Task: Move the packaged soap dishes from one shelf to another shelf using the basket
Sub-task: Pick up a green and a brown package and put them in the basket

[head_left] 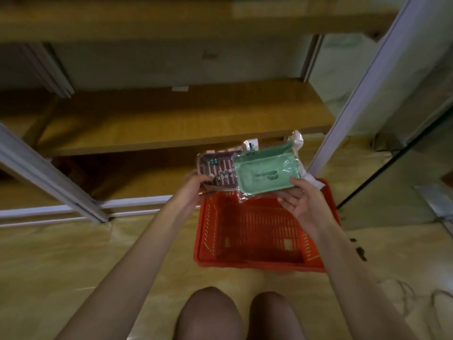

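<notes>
Head view: left hand [196, 186] grips a dark purple packaged soap dish [218, 174], right hand [302, 198] grips a green packaged soap dish [266, 173], both held above the far edge of the red basket [257, 262] on the floor, below the wooden shelf [171, 119]

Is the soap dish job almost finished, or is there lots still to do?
Looks close to finished, though other shelves are out of view. The red basket on the floor shows nothing inside. In hand: the left hand grips a purple packaged soap dish, the right hand a green one. Left: setting both on the wooden shelf in front.
</notes>
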A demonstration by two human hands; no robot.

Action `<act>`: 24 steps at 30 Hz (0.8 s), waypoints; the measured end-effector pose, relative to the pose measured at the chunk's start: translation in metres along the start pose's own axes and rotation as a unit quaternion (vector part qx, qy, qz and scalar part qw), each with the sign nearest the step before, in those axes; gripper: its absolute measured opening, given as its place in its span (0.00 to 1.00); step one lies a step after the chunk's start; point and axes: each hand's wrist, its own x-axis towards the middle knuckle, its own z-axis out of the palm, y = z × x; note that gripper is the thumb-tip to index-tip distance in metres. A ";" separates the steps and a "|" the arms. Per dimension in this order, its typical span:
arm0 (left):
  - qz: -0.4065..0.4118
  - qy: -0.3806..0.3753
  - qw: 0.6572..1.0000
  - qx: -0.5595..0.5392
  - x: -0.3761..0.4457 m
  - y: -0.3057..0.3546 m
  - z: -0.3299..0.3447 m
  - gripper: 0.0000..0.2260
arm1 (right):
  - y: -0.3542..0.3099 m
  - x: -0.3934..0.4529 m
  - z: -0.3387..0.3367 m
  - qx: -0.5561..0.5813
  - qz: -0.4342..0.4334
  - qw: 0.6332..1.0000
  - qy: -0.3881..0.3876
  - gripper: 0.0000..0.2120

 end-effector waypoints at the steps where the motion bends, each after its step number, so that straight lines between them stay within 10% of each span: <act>1: -0.002 0.001 1.000 0.009 0.008 -0.011 0.001 0.13 | 0.012 0.008 -0.006 0.007 0.003 1.000 -0.003 0.12; 24: -0.172 0.068 0.979 0.089 0.108 -0.155 0.024 0.11 | 0.108 0.071 -0.066 0.034 0.056 0.993 0.095 0.11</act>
